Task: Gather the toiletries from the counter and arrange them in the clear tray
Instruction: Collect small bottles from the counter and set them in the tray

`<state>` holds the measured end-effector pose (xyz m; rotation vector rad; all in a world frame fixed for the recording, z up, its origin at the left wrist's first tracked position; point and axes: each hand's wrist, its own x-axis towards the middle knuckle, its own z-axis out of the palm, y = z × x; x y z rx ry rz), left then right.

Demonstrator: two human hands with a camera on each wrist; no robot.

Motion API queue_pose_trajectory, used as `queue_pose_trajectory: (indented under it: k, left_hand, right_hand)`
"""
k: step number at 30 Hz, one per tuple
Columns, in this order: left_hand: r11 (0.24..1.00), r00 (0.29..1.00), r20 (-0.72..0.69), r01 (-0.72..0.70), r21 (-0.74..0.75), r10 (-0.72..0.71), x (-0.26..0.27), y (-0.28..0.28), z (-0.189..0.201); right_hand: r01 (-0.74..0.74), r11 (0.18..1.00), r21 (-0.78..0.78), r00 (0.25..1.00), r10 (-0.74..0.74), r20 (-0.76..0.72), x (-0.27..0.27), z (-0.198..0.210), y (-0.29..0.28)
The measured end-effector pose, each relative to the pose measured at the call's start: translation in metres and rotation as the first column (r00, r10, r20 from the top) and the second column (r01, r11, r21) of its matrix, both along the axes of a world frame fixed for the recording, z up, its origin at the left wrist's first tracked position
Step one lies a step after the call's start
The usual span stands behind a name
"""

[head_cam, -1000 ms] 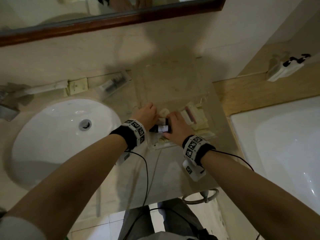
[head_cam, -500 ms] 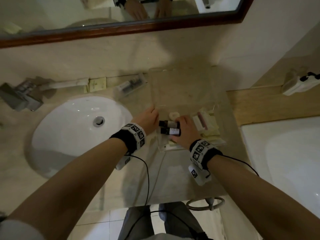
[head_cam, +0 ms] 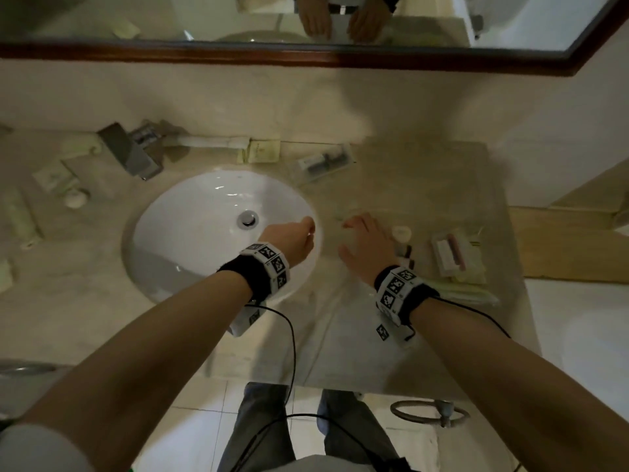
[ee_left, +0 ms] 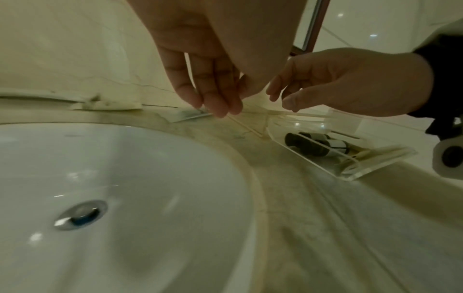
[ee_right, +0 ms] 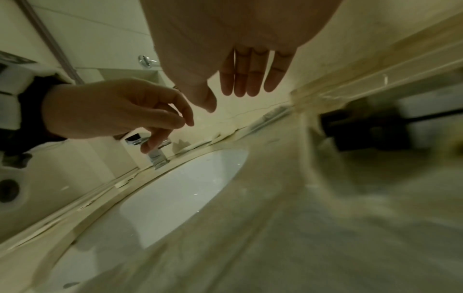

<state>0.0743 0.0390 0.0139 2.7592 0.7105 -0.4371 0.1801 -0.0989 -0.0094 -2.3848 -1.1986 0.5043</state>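
Currently both the left hand point(head_cam: 295, 237) and the right hand point(head_cam: 366, 248) hover empty with fingers relaxed, while the clear acrylic tray point(ee_left: 355, 174) on the beige marble desk point(head_cam: 391, 335) holds two dark bottles point(ee_left: 318, 145); the next move likely calls for reaching the clear-wrapped toiletry packet point(head_cam: 323, 161) beyond the white oval sink point(head_cam: 204, 240).

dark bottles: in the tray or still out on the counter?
In. The left wrist view shows both dark bottles lying on their sides inside the clear tray, and neither hand touches them.
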Motion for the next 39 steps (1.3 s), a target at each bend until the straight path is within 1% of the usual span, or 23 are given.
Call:
queue_pose_trajectory:
  k: [2, 4, 6, 7, 10, 12, 14, 18, 20, 22, 25, 28, 30, 32, 33, 35, 37, 39]
  left_hand:
    - [0.999, 0.999, -0.003, -0.039, 0.012, 0.039, -0.023, 0.021, 0.0]
    - [0.995, 0.995, 0.01, -0.102, -0.008, 0.102, -0.048, 0.044, 0.003]
    - [0.982, 0.981, 0.056, -0.186, -0.033, 0.188, -0.077, 0.071, 0.005]
    - [0.974, 0.972, 0.068, -0.221, -0.049, 0.224, -0.082, 0.077, 0.005]
    - [0.91, 0.907, 0.095, -0.4, -0.108, 0.41, -0.134, 0.131, 0.007]
    - [0.879, 0.869, 0.13, -0.468, -0.097, 0.477, -0.17, 0.172, 0.003]
    - [0.831, 0.82, 0.138, -0.547, -0.097, 0.556, -0.206, 0.212, -0.002]
    - [0.732, 0.73, 0.065, -0.674, -0.098, 0.681, -0.263, 0.282, -0.02]
    - [0.72, 0.718, 0.058, -0.689, -0.082, 0.694, -0.279, 0.313, -0.03]
    - [0.742, 0.74, 0.057, -0.67, -0.028, 0.67, -0.286, 0.338, -0.038]
    - [0.75, 0.752, 0.057, -0.659, 0.049, 0.657, -0.282, 0.366, -0.045]
    - [0.776, 0.777, 0.064, -0.629, 0.036, 0.627, -0.271, 0.388, -0.051]
    - [0.825, 0.825, 0.016, -0.565, 0.03, 0.564, -0.268, 0.396, -0.056]
    - [0.877, 0.878, -0.033, -0.474, 0.073, 0.478, -0.267, 0.398, -0.06]
    - [0.89, 0.891, -0.04, -0.447, 0.091, 0.451, -0.266, 0.399, -0.061]
    - [0.895, 0.898, -0.049, -0.431, 0.115, 0.438, -0.265, 0.398, -0.061]
    - [0.889, 0.889, -0.078, -0.438, 0.135, 0.451, -0.263, 0.396, -0.058]
    - [0.888, 0.883, -0.104, -0.448, 0.107, 0.458, -0.261, 0.388, -0.051]
  right_hand:
    - [-0.047, 0.999, 0.026, 0.999, 0.047, -0.011, -0.017, 0.003, 0.023]
    - [-0.075, 0.995, 0.065, 0.997, 0.076, -0.012, -0.035, 0.005, 0.05]
    - [-0.103, 0.992, 0.067, 0.993, 0.106, -0.052, -0.057, 0.011, 0.082]
    - [-0.106, 0.993, 0.043, 0.991, 0.109, -0.082, -0.061, 0.013, 0.088]
    - [-0.202, 0.979, -0.03, 0.973, 0.198, -0.115, -0.101, 0.017, 0.149]
    - [-0.22, 0.975, -0.019, 0.968, 0.216, -0.129, -0.129, 0.019, 0.191]
    - [-0.181, 0.983, -0.004, 0.97, 0.178, -0.167, -0.157, 0.018, 0.23]
    - [-0.049, 0.999, -0.022, 0.948, 0.039, -0.316, -0.201, 0.007, 0.287]
    - [0.014, 1.0, -0.018, 0.924, -0.02, -0.381, -0.213, -0.003, 0.305]
    - [0.03, 0.999, -0.025, 0.916, -0.037, -0.4, -0.218, -0.011, 0.313]
    - [0.018, 0.998, -0.066, 0.924, -0.042, -0.379, -0.214, -0.02, 0.314]
    - [0.034, 0.994, -0.107, 0.937, -0.069, -0.342, -0.204, -0.023, 0.309]
    - [0.067, 0.991, -0.114, 0.94, -0.101, -0.325, -0.196, -0.024, 0.305]
    - [0.111, 0.989, -0.099, 0.937, -0.138, -0.32, -0.19, -0.023, 0.301]
    - [0.125, 0.988, -0.091, 0.936, -0.148, -0.319, -0.187, -0.021, 0.298]
    - [0.128, 0.988, -0.086, 0.938, -0.149, -0.313, -0.183, -0.019, 0.293]
    - [0.121, 0.989, -0.08, 0.94, -0.14, -0.311, -0.18, -0.019, 0.287]
    - [0.124, 0.991, -0.055, 0.936, -0.135, -0.325, -0.178, -0.02, 0.28]
